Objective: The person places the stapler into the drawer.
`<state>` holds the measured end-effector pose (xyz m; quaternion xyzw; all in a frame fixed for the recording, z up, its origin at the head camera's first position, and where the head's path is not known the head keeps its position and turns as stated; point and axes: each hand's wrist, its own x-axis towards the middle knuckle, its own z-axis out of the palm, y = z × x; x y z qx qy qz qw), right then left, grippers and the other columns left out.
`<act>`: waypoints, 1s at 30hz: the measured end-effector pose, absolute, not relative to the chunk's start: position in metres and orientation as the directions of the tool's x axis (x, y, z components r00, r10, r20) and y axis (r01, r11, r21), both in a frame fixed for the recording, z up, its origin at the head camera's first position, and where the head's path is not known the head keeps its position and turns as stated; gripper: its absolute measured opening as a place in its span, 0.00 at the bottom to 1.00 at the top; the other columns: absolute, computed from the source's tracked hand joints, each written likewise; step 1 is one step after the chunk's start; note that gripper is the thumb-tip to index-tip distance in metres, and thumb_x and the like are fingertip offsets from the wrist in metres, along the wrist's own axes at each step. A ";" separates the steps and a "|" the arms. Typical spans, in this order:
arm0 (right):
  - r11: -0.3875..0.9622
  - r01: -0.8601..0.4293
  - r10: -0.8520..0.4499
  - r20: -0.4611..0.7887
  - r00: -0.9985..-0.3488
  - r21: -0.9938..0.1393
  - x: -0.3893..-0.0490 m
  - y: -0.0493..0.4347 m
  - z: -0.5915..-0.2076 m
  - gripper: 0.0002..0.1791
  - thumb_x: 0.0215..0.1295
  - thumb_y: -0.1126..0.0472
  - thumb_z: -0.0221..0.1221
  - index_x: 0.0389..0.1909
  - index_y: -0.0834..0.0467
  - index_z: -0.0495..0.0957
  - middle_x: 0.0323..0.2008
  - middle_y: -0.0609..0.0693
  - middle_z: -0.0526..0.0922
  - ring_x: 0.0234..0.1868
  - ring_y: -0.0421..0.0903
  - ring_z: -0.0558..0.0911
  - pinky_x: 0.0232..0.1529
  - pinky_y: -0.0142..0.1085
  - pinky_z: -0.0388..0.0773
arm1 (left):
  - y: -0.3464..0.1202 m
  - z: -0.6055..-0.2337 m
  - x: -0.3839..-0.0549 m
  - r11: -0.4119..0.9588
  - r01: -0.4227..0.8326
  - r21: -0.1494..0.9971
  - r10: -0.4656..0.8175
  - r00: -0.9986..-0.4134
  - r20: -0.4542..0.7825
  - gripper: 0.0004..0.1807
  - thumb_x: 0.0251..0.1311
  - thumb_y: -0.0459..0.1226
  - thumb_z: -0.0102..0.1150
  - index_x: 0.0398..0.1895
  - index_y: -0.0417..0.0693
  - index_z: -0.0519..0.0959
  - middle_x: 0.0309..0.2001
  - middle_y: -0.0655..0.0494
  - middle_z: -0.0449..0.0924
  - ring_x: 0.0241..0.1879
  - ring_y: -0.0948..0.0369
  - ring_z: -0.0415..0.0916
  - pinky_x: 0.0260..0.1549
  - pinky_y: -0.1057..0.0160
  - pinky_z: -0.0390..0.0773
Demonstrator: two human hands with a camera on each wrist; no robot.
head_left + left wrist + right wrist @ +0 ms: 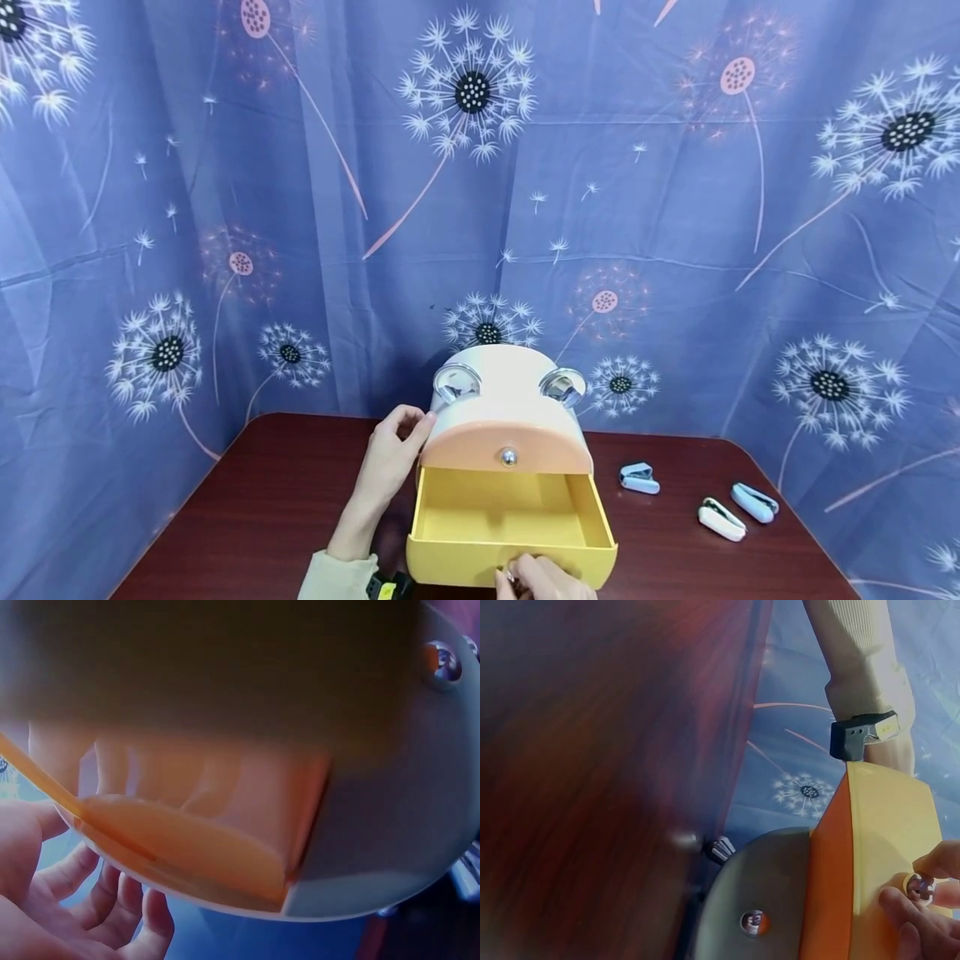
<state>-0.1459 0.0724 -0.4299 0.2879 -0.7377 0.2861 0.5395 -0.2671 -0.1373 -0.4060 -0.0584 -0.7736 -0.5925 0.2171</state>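
Observation:
A white cabinet (517, 383) with a peach upper front stands on the table, its yellow drawer (450, 562) pulled out toward me. Nothing lies on the visible drawer floor. Thumb and fingers of my right hand (546, 579) pinch the drawer's shiny round knob (919, 888). At the cabinet's left side, my left hand (393, 450) touches the white wall with relaxed, slightly bent fingers. In the left wrist view the left fingers (112, 900) spread along the rounded shell, and a dark blurred shape covers the top.
Three small staplers lie to the right of the cabinet: a light blue one (640, 478), a white one (722, 520) and another blue one (754, 503). Two silver eye-like discs (457, 382) stick up from the cabinet top. Behind the dark red table (300, 483) hangs a blue dandelion curtain (600, 208).

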 end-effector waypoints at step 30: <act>0.671 -0.733 -0.324 0.934 -0.153 0.113 -0.170 0.095 -0.495 0.15 0.53 0.53 0.59 0.14 0.46 0.64 0.16 0.34 0.58 0.15 0.27 0.53 0.15 0.16 0.42 | -0.142 -0.406 -0.272 0.219 0.346 0.912 -0.085 -0.925 0.371 0.15 0.50 0.53 0.57 0.30 0.53 0.75 0.22 0.51 0.72 0.23 0.57 0.70 0.22 0.54 0.75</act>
